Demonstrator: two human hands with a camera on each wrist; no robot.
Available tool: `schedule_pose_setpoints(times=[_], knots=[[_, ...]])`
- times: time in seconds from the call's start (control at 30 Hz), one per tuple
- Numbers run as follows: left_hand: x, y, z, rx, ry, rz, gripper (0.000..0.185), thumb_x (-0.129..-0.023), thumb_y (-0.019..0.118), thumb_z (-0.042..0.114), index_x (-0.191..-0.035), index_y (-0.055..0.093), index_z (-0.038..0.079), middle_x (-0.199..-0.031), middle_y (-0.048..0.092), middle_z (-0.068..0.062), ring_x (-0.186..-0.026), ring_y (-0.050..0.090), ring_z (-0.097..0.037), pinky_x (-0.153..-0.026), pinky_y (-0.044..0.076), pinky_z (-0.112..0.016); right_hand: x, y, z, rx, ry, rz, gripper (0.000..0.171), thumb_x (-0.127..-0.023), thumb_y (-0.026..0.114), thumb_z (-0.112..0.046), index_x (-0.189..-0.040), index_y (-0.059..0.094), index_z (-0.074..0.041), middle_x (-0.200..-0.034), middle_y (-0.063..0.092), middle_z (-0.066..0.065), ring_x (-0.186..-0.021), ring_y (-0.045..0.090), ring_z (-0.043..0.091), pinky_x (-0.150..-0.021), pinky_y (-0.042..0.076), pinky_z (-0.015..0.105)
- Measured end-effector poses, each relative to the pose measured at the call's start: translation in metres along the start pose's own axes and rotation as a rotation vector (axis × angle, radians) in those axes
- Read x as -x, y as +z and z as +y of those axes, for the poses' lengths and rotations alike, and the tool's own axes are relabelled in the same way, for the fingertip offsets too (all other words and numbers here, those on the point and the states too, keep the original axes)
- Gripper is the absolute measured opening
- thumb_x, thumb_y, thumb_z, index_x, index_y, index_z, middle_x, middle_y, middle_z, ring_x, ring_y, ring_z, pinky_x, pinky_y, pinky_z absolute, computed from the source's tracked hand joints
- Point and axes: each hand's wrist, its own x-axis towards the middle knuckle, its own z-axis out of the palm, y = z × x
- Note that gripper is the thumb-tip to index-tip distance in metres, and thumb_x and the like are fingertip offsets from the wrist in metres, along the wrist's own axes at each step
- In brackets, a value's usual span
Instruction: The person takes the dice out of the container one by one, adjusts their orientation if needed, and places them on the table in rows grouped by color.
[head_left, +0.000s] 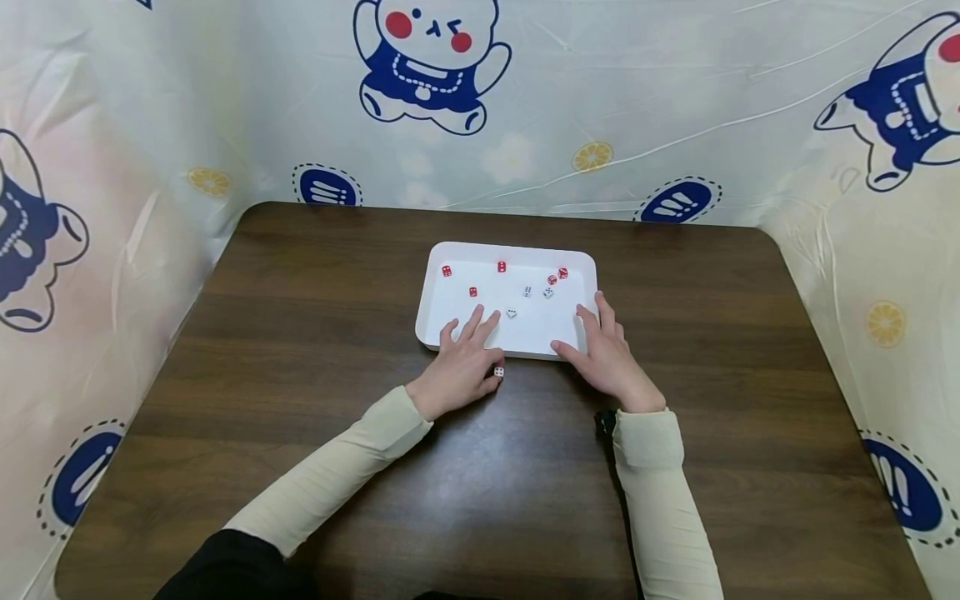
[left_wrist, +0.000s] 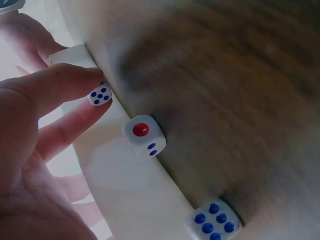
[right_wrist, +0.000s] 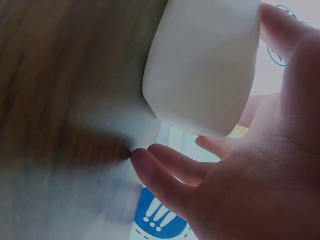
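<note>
Head view: white die (head_left: 498, 372), blue pips, beside left hand (head_left: 461, 367), its grip apart.

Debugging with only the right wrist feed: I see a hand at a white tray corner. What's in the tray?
Observer: Eight dice lie scattered in the white tray: five red dice and three white dice.
Operator: Any outside it?
Observer: One, a lone white die on the table, just off the tray's near rim.
Operator: Left hand?
Observer: The left hand has its fingers straight over the near rim and its thumb beside that lone die. It grips nothing.
</note>
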Motion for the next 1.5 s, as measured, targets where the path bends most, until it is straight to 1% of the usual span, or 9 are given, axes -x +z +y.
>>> schedule_pose_setpoints(times=[0.23,0.37,0.53,0.87,1.2,1.5], knots=[[0.0005,0.0036,-0.0013,-0.032,0.024,0.053,0.007,-0.088,0.066,0.022,-0.082,0.065,0.019,-0.152,0.037,-0.019,-0.146,0.021,-0.043,-0.106,0.021,-0.067,0.0007,-0.0005,-0.0005,0.003,0.0,0.004,0.081,-0.092,0.057,-0.05,-0.152,0.025,-0.005,-0.163,-0.012,0.012,-0.143,0.013,0.045,-0.111,0.023,0.065],[0.0009,0.0035,-0.0015,-0.046,0.027,0.029,0.005,-0.089,0.066,0.023,-0.088,0.068,0.018,-0.154,0.035,-0.018,-0.147,0.018,-0.042,-0.108,0.019,-0.066,0.0007,0.0002,-0.0002,0.0,-0.003,0.01,0.08,-0.093,0.057,-0.049,-0.151,0.026,-0.005,-0.163,-0.012,0.012,-0.143,0.013,0.046,-0.11,0.022,0.066],[0.0012,0.0025,-0.0016,-0.049,0.019,-0.002,0.008,-0.09,0.065,0.024,-0.093,0.069,0.017,-0.156,0.032,-0.017,-0.148,0.015,-0.04,-0.109,0.018,-0.066,0.0004,0.001,0.0004,-0.001,-0.008,0.015,0.079,-0.093,0.056,-0.049,-0.151,0.026,-0.005,-0.163,-0.013,0.011,-0.143,0.013,0.046,-0.11,0.022,0.067],[0.0014,0.0044,-0.0022,-0.067,0.026,0.022,0.009,-0.088,0.068,0.024,-0.094,0.069,0.017,-0.154,0.034,-0.018,-0.148,0.017,-0.041,-0.108,0.02,-0.066,0.0007,0.0006,0.0005,0.002,-0.001,0.008,0.081,-0.093,0.057,-0.05,-0.152,0.025,-0.005,-0.163,-0.013,0.01,-0.143,0.013,0.046,-0.109,0.024,0.066],[0.0012,0.004,-0.0014,-0.047,0.026,0.02,0.009,-0.086,0.07,0.023,-0.089,0.067,0.015,-0.154,0.033,-0.019,-0.148,0.017,-0.041,-0.109,0.019,-0.066,0.0011,0.0005,0.0,0.005,0.004,0.004,0.081,-0.092,0.057,-0.05,-0.152,0.025,-0.005,-0.163,-0.013,0.01,-0.143,0.013,0.046,-0.109,0.024,0.066],[0.0009,0.0033,-0.0002,-0.06,0.035,0.029,0.011,-0.085,0.071,0.024,-0.089,0.067,0.015,-0.154,0.034,-0.019,-0.147,0.018,-0.041,-0.108,0.021,-0.066,0.0007,0.0003,0.0003,0.005,0.001,0.006,0.08,-0.093,0.057,-0.049,-0.152,0.025,-0.005,-0.163,-0.013,0.01,-0.143,0.013,0.046,-0.109,0.024,0.066]])
